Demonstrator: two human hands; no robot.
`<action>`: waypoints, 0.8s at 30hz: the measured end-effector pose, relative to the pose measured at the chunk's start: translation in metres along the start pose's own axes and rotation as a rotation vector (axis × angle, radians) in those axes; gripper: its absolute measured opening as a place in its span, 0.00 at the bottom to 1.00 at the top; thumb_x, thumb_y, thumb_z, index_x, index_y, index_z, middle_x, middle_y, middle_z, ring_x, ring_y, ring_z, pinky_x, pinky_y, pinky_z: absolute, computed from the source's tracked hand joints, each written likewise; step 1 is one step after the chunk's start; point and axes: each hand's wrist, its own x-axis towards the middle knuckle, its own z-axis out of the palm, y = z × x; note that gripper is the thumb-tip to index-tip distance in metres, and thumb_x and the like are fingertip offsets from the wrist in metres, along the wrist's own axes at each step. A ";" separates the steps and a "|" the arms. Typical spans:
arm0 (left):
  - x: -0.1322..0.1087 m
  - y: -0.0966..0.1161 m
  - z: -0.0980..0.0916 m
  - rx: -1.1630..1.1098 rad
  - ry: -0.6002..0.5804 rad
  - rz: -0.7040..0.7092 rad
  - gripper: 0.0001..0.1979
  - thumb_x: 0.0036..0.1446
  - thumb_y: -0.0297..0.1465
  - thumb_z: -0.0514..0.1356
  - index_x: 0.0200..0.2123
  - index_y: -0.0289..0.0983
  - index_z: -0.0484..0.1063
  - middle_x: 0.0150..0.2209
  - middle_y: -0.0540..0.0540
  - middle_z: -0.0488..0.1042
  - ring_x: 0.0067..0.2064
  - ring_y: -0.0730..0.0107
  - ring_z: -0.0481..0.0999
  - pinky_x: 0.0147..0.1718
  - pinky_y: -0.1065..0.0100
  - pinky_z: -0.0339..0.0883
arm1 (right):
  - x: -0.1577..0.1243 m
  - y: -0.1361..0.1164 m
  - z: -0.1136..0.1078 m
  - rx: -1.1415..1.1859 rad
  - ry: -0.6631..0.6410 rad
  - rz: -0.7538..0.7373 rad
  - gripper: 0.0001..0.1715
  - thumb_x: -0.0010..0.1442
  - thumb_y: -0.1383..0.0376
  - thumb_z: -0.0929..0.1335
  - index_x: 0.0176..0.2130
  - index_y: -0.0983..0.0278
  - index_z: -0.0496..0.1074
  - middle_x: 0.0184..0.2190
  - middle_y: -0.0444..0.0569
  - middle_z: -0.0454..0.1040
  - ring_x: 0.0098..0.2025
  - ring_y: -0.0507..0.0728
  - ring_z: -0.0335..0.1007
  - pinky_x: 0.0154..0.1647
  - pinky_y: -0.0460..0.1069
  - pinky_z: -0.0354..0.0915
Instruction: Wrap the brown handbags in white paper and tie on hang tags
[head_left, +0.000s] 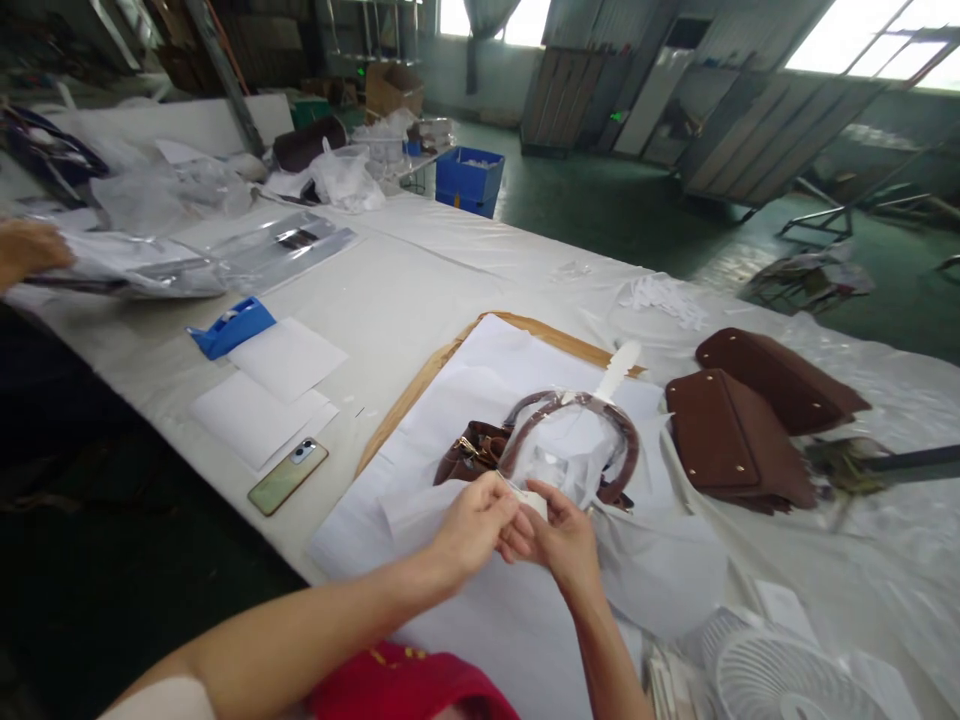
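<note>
A brown handbag lies on large sheets of white paper, with its handles wrapped in clear film and arching up. White tissue paper is around its near side. Just in front of the bag, my left hand and my right hand meet, fingers closed. Between them is a small white slip, pinched by both. The bag's lower body is largely hidden by paper and my hands. A white strip stands out from the far handle.
Two brown bags lie to the right. A white fan is at the near right. On the left are a phone, white sheets, a blue tape dispenser and another person's hand on plastic wrapping.
</note>
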 end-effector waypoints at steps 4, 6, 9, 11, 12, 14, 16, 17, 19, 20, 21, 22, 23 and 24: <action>0.007 -0.056 0.001 -0.123 0.331 0.054 0.21 0.50 0.47 0.62 0.33 0.35 0.66 0.41 0.41 0.74 0.39 0.69 0.74 0.35 0.70 0.66 | -0.017 -0.004 0.001 -0.143 0.218 -0.198 0.23 0.54 0.57 0.70 0.47 0.65 0.75 0.40 0.53 0.79 0.40 0.60 0.76 0.43 0.53 0.71; 0.019 -0.067 0.000 -0.277 0.345 -0.021 0.18 0.51 0.44 0.61 0.35 0.34 0.68 0.40 0.43 0.74 0.35 0.72 0.72 0.31 0.71 0.63 | -0.031 -0.008 0.006 -0.258 0.175 -0.446 0.14 0.58 0.60 0.68 0.43 0.63 0.77 0.39 0.52 0.79 0.41 0.58 0.76 0.46 0.52 0.70; 0.036 -0.066 -0.005 -0.427 0.240 -0.160 0.13 0.51 0.39 0.59 0.27 0.33 0.67 0.25 0.48 0.69 0.24 0.76 0.65 0.24 0.71 0.55 | -0.052 -0.011 0.012 -0.308 -0.067 -0.716 0.14 0.61 0.64 0.67 0.46 0.62 0.76 0.43 0.52 0.78 0.47 0.58 0.74 0.49 0.52 0.69; 0.043 -0.064 -0.009 -0.462 0.196 -0.193 0.13 0.50 0.36 0.58 0.20 0.34 0.62 0.19 0.51 0.61 0.21 0.77 0.61 0.22 0.72 0.53 | -0.060 -0.010 0.013 -0.277 -0.081 -0.690 0.17 0.62 0.64 0.67 0.50 0.62 0.74 0.47 0.53 0.76 0.50 0.59 0.73 0.50 0.52 0.69; 0.044 -0.063 -0.010 -0.475 0.182 -0.191 0.14 0.50 0.35 0.58 0.19 0.35 0.60 0.17 0.52 0.58 0.21 0.78 0.58 0.21 0.72 0.51 | -0.063 -0.009 0.013 -0.259 -0.037 -0.641 0.16 0.62 0.64 0.66 0.50 0.62 0.74 0.46 0.54 0.76 0.48 0.58 0.73 0.49 0.52 0.69; 0.045 -0.064 -0.011 -0.490 0.155 -0.173 0.15 0.50 0.36 0.58 0.18 0.36 0.57 0.17 0.53 0.55 0.21 0.78 0.56 0.21 0.72 0.50 | -0.063 -0.007 0.014 -0.236 0.043 -0.542 0.13 0.63 0.64 0.66 0.46 0.62 0.76 0.42 0.53 0.76 0.43 0.56 0.74 0.44 0.49 0.70; 0.045 -0.066 -0.010 -0.517 0.128 -0.154 0.17 0.51 0.37 0.58 0.19 0.36 0.56 0.19 0.53 0.55 0.22 0.79 0.57 0.23 0.72 0.53 | -0.061 -0.007 0.017 -0.223 0.062 -0.489 0.12 0.62 0.63 0.67 0.44 0.62 0.76 0.36 0.50 0.75 0.37 0.54 0.72 0.38 0.47 0.69; 0.045 -0.068 -0.008 -0.533 0.121 -0.146 0.17 0.51 0.38 0.58 0.19 0.36 0.57 0.19 0.53 0.56 0.22 0.79 0.57 0.24 0.72 0.54 | -0.059 -0.007 0.020 -0.213 0.054 -0.480 0.12 0.62 0.62 0.67 0.45 0.62 0.76 0.34 0.49 0.74 0.35 0.53 0.71 0.35 0.46 0.68; 0.047 -0.070 -0.005 -0.552 0.129 -0.117 0.17 0.49 0.38 0.60 0.21 0.36 0.57 0.20 0.53 0.56 0.23 0.79 0.57 0.24 0.73 0.54 | -0.056 -0.009 0.026 -0.198 0.056 -0.484 0.12 0.62 0.62 0.68 0.45 0.62 0.76 0.31 0.47 0.73 0.32 0.51 0.69 0.32 0.46 0.66; 0.048 -0.071 -0.004 -0.549 0.140 -0.097 0.17 0.48 0.39 0.61 0.21 0.36 0.56 0.21 0.53 0.56 0.23 0.79 0.56 0.24 0.73 0.54 | -0.055 -0.010 0.029 -0.203 0.066 -0.496 0.12 0.62 0.62 0.68 0.44 0.62 0.77 0.30 0.47 0.72 0.31 0.51 0.68 0.31 0.45 0.66; 0.049 -0.071 -0.004 -0.527 0.150 -0.079 0.17 0.48 0.39 0.61 0.21 0.36 0.56 0.21 0.53 0.56 0.23 0.80 0.56 0.24 0.73 0.53 | -0.054 -0.010 0.031 -0.218 0.078 -0.512 0.11 0.62 0.62 0.67 0.44 0.62 0.77 0.29 0.46 0.72 0.30 0.51 0.68 0.31 0.46 0.65; 0.050 -0.072 -0.005 -0.477 0.153 -0.066 0.18 0.49 0.40 0.60 0.21 0.37 0.56 0.21 0.53 0.57 0.23 0.79 0.56 0.23 0.73 0.53 | -0.053 -0.009 0.033 -0.242 0.091 -0.531 0.11 0.63 0.63 0.67 0.43 0.62 0.77 0.29 0.47 0.72 0.30 0.51 0.68 0.31 0.46 0.65; 0.050 -0.072 -0.008 -0.394 0.147 -0.057 0.18 0.51 0.42 0.58 0.22 0.37 0.56 0.20 0.53 0.57 0.22 0.79 0.56 0.23 0.72 0.53 | -0.052 -0.007 0.033 -0.273 0.105 -0.553 0.11 0.63 0.63 0.66 0.42 0.62 0.77 0.29 0.47 0.72 0.31 0.52 0.69 0.32 0.46 0.65; 0.050 -0.071 -0.012 -0.258 0.140 -0.035 0.17 0.54 0.43 0.55 0.22 0.37 0.58 0.19 0.53 0.57 0.21 0.77 0.57 0.23 0.72 0.53 | -0.051 -0.005 0.031 -0.311 0.122 -0.577 0.10 0.64 0.64 0.65 0.41 0.62 0.77 0.30 0.48 0.73 0.32 0.52 0.70 0.33 0.47 0.66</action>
